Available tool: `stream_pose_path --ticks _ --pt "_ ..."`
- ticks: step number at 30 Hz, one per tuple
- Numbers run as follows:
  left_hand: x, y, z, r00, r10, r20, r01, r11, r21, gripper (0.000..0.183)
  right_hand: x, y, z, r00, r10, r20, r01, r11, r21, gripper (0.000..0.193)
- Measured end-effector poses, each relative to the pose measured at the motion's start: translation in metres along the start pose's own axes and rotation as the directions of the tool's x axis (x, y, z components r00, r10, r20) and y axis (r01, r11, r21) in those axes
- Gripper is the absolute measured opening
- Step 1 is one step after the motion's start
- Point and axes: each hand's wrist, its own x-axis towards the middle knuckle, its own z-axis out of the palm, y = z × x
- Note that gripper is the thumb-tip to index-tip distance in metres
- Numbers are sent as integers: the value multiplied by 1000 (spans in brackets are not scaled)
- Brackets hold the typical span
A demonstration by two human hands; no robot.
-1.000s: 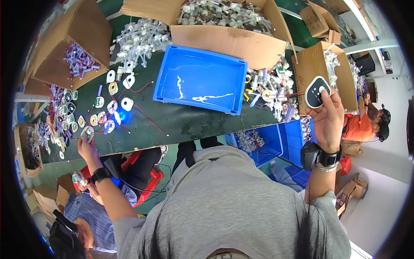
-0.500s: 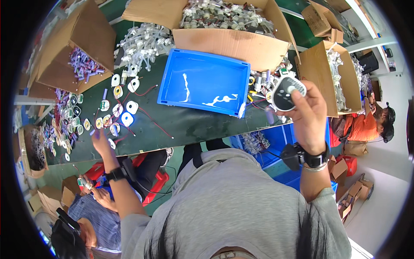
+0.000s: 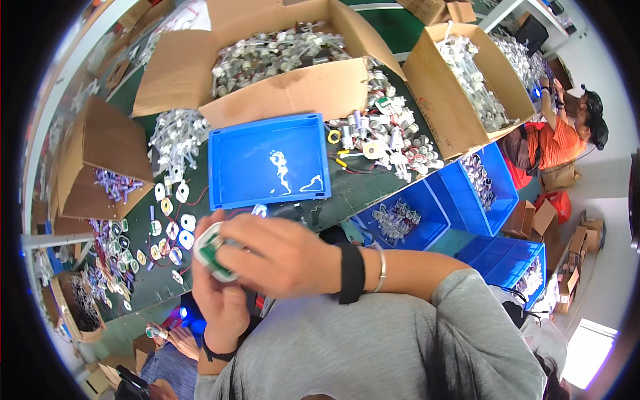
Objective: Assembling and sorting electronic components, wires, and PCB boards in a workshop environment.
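Both my hands meet in front of my chest at the table's near edge. Between them is a white, round-cornered housing with a green circuit board [image 3: 215,252] inside. My left hand [image 3: 219,308] is closed around its lower side, thumb at its bottom edge. My right hand [image 3: 283,257] reaches across from the right, its bent fingers pressed on the housing; motion blurs it. Whether anything small is under the right fingers is hidden. Just beyond the hands stands a shallow blue tray [image 3: 240,163]. Left of them lie several white round parts [image 3: 188,223] with thin red wires.
A large carton [image 3: 287,93] of small motor parts stands behind the tray, with another carton [image 3: 440,93] to its right. At left, a tipped carton [image 3: 100,147] holds purple cylinders. Blue bins [image 3: 433,230] sit below at right. Co-workers are at lower left and far right.
My right hand has come in from the right with the housing, and my left hand has left the parts at left to meet it. The view has shifted and turned.
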Motion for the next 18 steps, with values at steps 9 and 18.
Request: stream_pose_path --ticks 9,18 --pt "6 2 -9 941 -54 -334 1 988 -156 42 -35 50 -52 956 264 130 -286 938 196 30" --pt "-23 21 -18 887 -1 -461 -53 993 -105 34 -76 141 -148 653 753 86 -753 657 -37 15"
